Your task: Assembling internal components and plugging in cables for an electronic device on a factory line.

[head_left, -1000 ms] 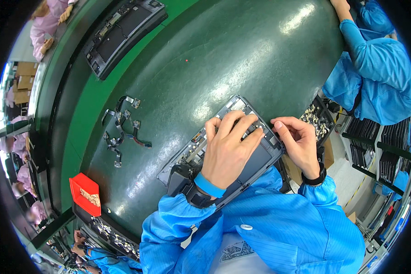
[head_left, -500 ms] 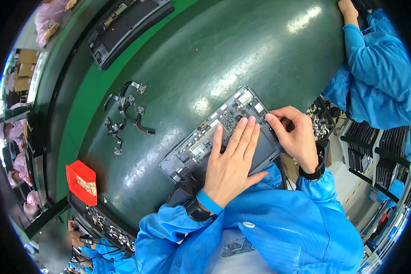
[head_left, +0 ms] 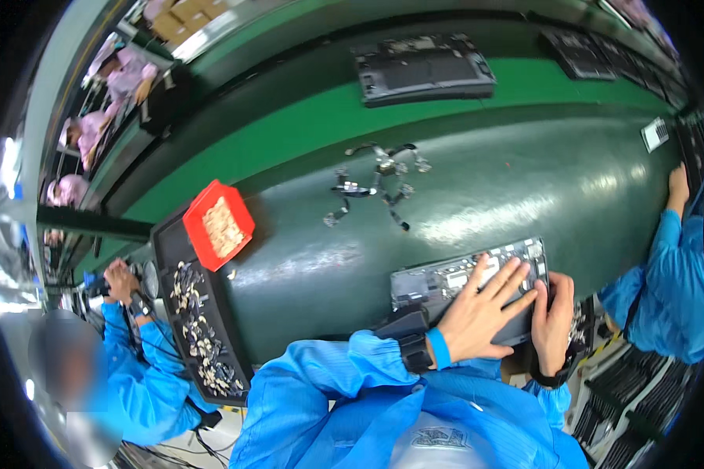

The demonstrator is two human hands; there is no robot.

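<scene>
An opened laptop base (head_left: 416, 288), its circuit board and small parts exposed, lies on the dark green table close to my body. My left hand (head_left: 477, 314) rests flat across it with the fingers spread, covering part of the board. At the right edge of the base is my right hand (head_left: 554, 327), its fingers bent and drawn together near the corner. Whatever those fingertips grip is too small or hidden to make out. Beyond the base, several dark ribbon cables (head_left: 386, 166) with small connector boards lie in a loose cluster, somewhat blurred.
A red bin (head_left: 245, 213) of small beige pieces sits on the end of a black tray (head_left: 228, 332) holding many small parts. Another laptop base (head_left: 426, 74) lies on the bright green strip. Co-workers in blue sit left and right; a pale card (head_left: 655, 135) lies far right.
The view has swung left, so the bin and black tray show more fully. My left hand stays flat on the laptop base; my right hand stays at its right edge, fingers now more upright.
</scene>
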